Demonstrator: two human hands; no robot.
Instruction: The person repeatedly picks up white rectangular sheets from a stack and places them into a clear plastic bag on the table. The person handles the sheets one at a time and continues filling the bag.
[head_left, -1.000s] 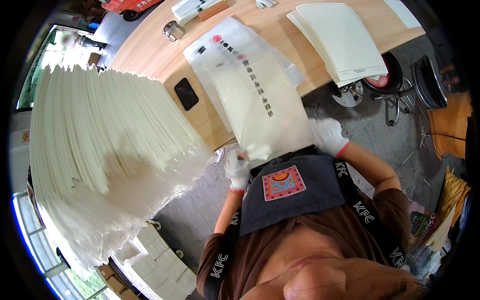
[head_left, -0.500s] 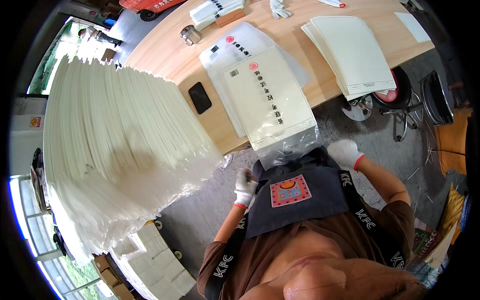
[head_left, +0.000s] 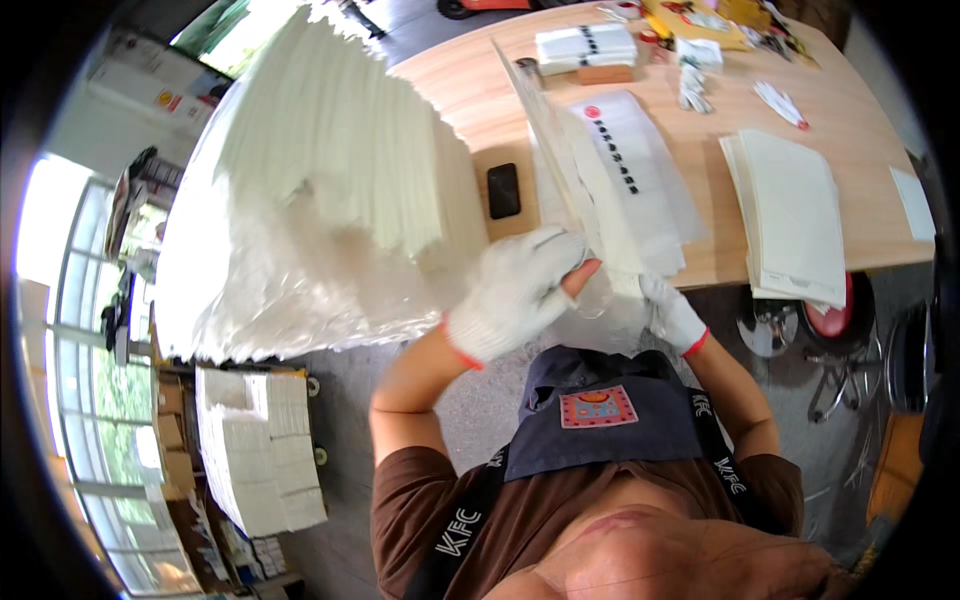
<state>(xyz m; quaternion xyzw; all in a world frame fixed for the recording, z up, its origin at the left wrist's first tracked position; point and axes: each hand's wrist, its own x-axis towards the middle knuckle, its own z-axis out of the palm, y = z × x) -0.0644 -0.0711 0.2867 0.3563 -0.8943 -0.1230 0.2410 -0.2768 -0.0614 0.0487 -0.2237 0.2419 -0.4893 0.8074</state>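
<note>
- A clear plastic sleeve (head_left: 560, 150) with white paper inside stands nearly on edge above the wooden table (head_left: 850, 100), its lower end pinched at the table's near edge.
- The left hand (head_left: 515, 290), in a white knit glove, is closed around that lower end from the left, fingers curled over it; the thumb tip shows bare through the glove.
- The right hand (head_left: 672, 312), gloved too, grips the crinkled clear film at the bottom from the right, partly shut; how firmly, I cannot tell.
- Risk: held by one end and tilted, the sleeve could flop sideways, or the paper could slide out of the slick film.
- Risk: it could knock the flat printed sleeve (head_left: 625, 170) or the black phone (head_left: 503, 190) lying just beside it.
- The tall leaning stack of white sheets (head_left: 330, 180) stands close on the left; an elbow bump might topple it.
</note>
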